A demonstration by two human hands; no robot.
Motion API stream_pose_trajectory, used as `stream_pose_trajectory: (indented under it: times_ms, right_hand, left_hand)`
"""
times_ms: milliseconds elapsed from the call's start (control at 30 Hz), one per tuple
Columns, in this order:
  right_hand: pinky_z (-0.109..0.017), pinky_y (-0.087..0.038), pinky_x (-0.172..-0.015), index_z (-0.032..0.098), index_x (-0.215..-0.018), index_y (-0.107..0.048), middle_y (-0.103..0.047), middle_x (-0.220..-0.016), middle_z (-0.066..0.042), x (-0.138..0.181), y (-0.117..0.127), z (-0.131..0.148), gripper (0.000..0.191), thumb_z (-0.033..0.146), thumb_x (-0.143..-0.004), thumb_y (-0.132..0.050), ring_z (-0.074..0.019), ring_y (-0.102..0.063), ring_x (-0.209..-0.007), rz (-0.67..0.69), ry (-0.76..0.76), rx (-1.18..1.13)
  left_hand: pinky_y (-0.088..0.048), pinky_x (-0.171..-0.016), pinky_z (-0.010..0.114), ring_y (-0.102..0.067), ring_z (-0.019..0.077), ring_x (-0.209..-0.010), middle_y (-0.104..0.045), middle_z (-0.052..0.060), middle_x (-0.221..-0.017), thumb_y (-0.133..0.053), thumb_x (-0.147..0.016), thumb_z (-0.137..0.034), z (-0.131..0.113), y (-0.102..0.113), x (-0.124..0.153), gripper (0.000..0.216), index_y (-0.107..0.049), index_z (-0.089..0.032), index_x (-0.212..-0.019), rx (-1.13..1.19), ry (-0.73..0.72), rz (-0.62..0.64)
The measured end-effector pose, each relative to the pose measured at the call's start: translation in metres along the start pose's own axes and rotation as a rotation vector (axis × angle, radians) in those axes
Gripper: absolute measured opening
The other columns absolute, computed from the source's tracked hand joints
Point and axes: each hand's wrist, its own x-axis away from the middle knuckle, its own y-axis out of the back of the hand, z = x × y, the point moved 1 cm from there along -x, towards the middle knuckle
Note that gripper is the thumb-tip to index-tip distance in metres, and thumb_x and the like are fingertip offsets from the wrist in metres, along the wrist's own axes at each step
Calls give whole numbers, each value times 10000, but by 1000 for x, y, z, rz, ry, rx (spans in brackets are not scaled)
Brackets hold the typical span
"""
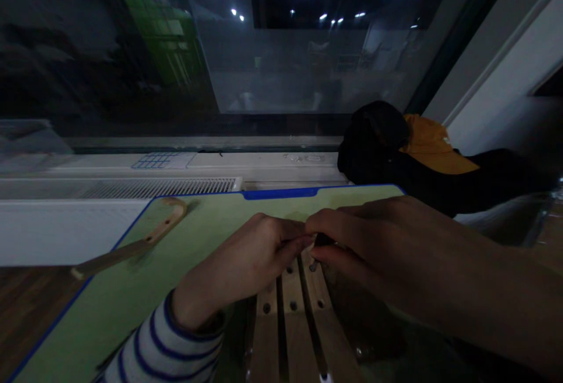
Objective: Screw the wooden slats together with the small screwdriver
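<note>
Three pale wooden slats [295, 327] lie side by side in front of me, their far ends under my hands. Dark screws or holes dot them. My left hand [246, 257] rests over the far ends, fingers pressed together near the right slat; what they grip is hidden. From the right, my right hand [365, 239] pinches a small dark piece [323, 240] between thumb and finger, just above that slat. A screw head [313, 266] shows right below these fingertips. Both hands almost touch each other.
A curved wooden piece [152, 239] with holes lies across the left edge of the green, blue-edged tabletop [211, 219]. Beyond it are a white radiator [176, 187] and a window. A black bag or garment [373, 142] and a mustard cap [433, 142] sit at the right.
</note>
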Motion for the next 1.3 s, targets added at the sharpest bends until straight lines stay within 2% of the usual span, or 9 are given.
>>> stream_pose_trajectory:
  times_ms: [100,200,400,667,833,1000,1100,1200,1300]
  right_hand:
    - [-279,-306,-470,305,-1050,-478,-616,-710,92,-2,1,3,155,273,-899,-486,-140,-584,-575,8,20,-1]
    - [-298,-376,-535,297,-1031,-502,-671,-859,63,-3,2,5,127,277,-922,-440,-163,-628,-684,33,39,6]
    - [-308,-465,-669,306,-1195,-441,-658,-1073,26,0,3,6,309,225,-898,-471,-161,-638,-791,30,54,-70]
    - [-274,-464,-670,274,-958,-570,-667,-793,62,3,6,2,154,168,-875,-495,-135,-624,-679,73,-6,-96]
    - [-267,-429,-590,229,-931,-600,-665,-743,19,3,7,2,113,231,-876,-501,-143,-619,-638,33,-11,-23]
    - [-274,-390,-514,254,-917,-565,-635,-697,53,-1,5,3,107,311,-901,-475,-144,-610,-607,36,5,-4]
    - [-275,-343,-454,282,-1016,-527,-633,-691,71,-2,5,3,136,277,-881,-509,-150,-598,-564,0,2,11]
    - [-265,-392,-514,308,-1107,-502,-664,-786,64,-3,5,3,240,217,-885,-505,-145,-619,-627,26,35,-57]
    - [-270,-447,-624,272,-1068,-558,-674,-826,29,-4,7,4,194,213,-905,-470,-148,-637,-714,43,66,-113]
  left_hand:
    - [-445,-581,228,-646,138,-638,-703,-1,-710,-453,-904,-230,0,0,0,263,-680,-162,-790,-19,-20,-7]
    - [-455,-628,224,-656,132,-698,-710,-21,-757,-460,-895,-179,1,0,1,249,-672,-183,-765,12,-42,-3]
    - [-470,-699,256,-646,149,-769,-706,-11,-841,-454,-906,-176,-1,0,0,231,-683,-207,-909,18,-17,-15]
    - [-453,-639,214,-658,128,-728,-700,-23,-766,-439,-923,-206,-2,2,0,249,-674,-199,-839,15,-37,5]
    - [-461,-621,192,-664,119,-706,-710,-27,-753,-427,-933,-240,-2,0,-1,271,-677,-211,-834,61,-29,22]
    - [-449,-579,203,-656,127,-654,-702,-15,-709,-442,-914,-227,-2,0,-1,272,-661,-181,-760,26,-29,1]
    - [-436,-565,213,-647,130,-630,-694,-10,-690,-446,-908,-229,-1,1,0,266,-662,-165,-765,-27,-22,-10]
    - [-432,-572,207,-643,120,-642,-692,-27,-698,-447,-874,-137,-1,1,1,247,-666,-172,-765,-32,-36,-21]
    - [-427,-556,202,-638,117,-648,-690,-35,-709,-453,-839,-84,0,1,1,246,-672,-179,-777,-31,-37,-37]
